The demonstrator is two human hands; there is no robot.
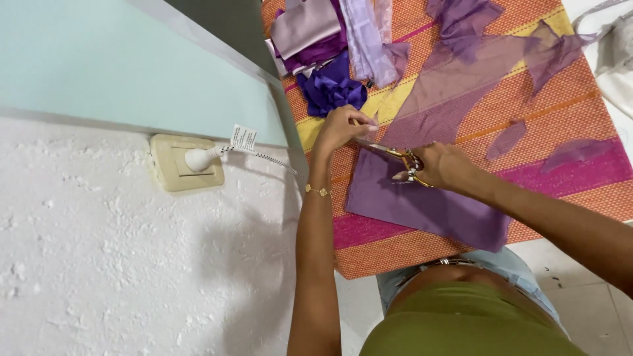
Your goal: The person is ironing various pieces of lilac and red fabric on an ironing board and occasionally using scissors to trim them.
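Observation:
My right hand [443, 165] grips the gold handles of a pair of scissors [389, 153], whose blades point left into sheer purple fabric [428, 112]. My left hand [339, 126] pinches the edge of that fabric just beyond the blade tips, fingers closed on it. A more solid purple rectangle of cloth [422, 207] lies under my right hand. All of it rests on a table covered with an orange, yellow and pink striped cloth [567, 105].
A dark purple ribbon bow [331, 89] and a pile of lilac and purple fabric pieces [330, 33] sit at the table's far left. Sheer purple scraps [573, 153] lie to the right. A wall socket [184, 163] with a white plug and braided cord is on the rough white wall.

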